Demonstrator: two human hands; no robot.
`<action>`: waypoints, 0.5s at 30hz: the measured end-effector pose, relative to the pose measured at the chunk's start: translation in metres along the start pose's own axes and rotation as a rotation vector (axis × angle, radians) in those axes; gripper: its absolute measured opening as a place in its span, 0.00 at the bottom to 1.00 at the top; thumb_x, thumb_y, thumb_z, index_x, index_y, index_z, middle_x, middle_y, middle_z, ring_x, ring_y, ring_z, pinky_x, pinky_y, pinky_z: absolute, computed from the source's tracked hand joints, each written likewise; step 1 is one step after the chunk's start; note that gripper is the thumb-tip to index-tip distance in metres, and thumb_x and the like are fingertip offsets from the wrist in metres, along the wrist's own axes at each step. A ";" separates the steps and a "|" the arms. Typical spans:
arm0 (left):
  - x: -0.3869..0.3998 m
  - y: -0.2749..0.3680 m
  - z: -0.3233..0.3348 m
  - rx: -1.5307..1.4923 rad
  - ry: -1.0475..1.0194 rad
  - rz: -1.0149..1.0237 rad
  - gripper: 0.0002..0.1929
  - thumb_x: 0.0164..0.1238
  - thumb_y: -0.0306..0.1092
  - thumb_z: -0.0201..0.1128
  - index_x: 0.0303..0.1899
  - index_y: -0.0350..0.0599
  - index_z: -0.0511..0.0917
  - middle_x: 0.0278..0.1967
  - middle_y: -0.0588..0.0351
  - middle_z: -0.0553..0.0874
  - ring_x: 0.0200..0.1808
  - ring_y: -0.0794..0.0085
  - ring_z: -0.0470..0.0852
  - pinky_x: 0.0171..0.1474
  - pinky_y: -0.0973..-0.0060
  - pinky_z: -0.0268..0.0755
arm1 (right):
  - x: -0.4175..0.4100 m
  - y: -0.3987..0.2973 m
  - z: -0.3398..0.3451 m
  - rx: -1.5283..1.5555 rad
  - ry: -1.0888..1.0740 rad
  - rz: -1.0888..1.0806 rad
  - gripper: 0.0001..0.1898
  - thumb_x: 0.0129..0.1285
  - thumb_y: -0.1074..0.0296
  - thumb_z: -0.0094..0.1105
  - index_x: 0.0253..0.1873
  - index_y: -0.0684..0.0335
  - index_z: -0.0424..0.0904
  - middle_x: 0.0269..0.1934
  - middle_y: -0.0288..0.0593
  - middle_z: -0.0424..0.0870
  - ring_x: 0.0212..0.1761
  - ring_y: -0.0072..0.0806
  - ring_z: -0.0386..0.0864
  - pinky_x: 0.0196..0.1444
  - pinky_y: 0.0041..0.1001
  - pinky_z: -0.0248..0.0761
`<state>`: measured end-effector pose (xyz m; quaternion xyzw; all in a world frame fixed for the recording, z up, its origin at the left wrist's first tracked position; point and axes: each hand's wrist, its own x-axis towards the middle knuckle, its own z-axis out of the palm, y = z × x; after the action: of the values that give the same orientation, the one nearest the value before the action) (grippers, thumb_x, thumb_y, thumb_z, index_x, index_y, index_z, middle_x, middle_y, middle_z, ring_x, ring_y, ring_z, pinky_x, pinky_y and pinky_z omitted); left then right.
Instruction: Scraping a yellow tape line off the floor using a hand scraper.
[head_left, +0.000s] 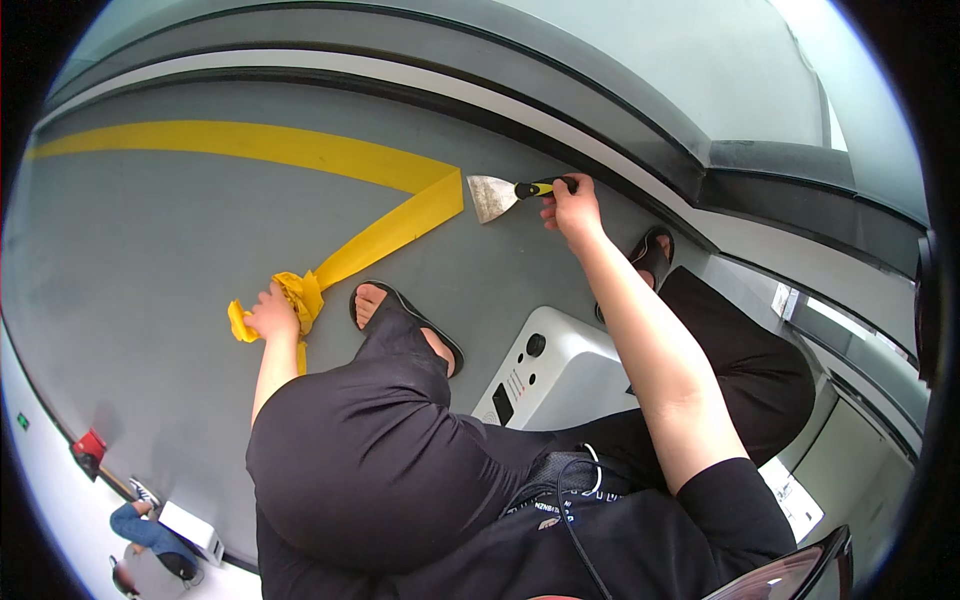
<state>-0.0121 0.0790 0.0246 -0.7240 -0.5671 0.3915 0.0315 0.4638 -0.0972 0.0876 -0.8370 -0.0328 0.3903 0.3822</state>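
A wad of crumpled yellow floor tape (304, 300) is gripped in my left hand (272, 315). From it a peeled strip runs taut up to a fold, where it meets the yellow tape (247, 142) still lying along the grey floor (187, 232). My right hand (576, 206) holds a putty knife (491, 199) by its black and yellow handle. The blade, whitish and stained, points left and lies just right of the tape's fold, apart from it. My palm and some fingers on the handle are hidden.
Beneath me is a white box-shaped device (577, 360) with a knob and buttons. My sandalled foot (409, 322) rests near the tape. A black baseboard (450, 112) borders the floor at the far side. At lower left, a person (154, 555) sits by a red object (90, 448).
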 end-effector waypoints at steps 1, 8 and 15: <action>0.000 0.000 0.000 0.018 0.009 -0.010 0.19 0.75 0.39 0.54 0.64 0.58 0.70 0.52 0.56 0.83 0.51 0.58 0.86 0.46 0.49 0.68 | 0.000 0.000 0.005 0.042 0.090 -0.004 0.17 0.75 0.61 0.53 0.63 0.58 0.67 0.38 0.45 0.84 0.25 0.27 0.80 0.25 0.29 0.75; 0.003 -0.001 0.004 0.027 -0.004 -0.012 0.21 0.73 0.40 0.55 0.66 0.60 0.69 0.52 0.57 0.82 0.49 0.59 0.86 0.44 0.51 0.67 | -0.007 -0.004 0.010 -0.041 0.122 -0.042 0.16 0.75 0.62 0.52 0.61 0.61 0.68 0.37 0.45 0.83 0.27 0.29 0.81 0.28 0.30 0.75; 0.004 -0.001 0.006 0.013 -0.021 -0.016 0.22 0.72 0.40 0.57 0.66 0.61 0.68 0.52 0.58 0.82 0.49 0.61 0.86 0.44 0.53 0.66 | -0.058 -0.028 0.021 -0.609 0.147 -0.914 0.15 0.70 0.64 0.57 0.56 0.63 0.73 0.39 0.57 0.85 0.44 0.52 0.84 0.46 0.44 0.77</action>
<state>-0.0167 0.0807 0.0186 -0.7152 -0.5704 0.4025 0.0333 0.4158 -0.0856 0.1343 -0.8352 -0.4776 0.0981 0.2545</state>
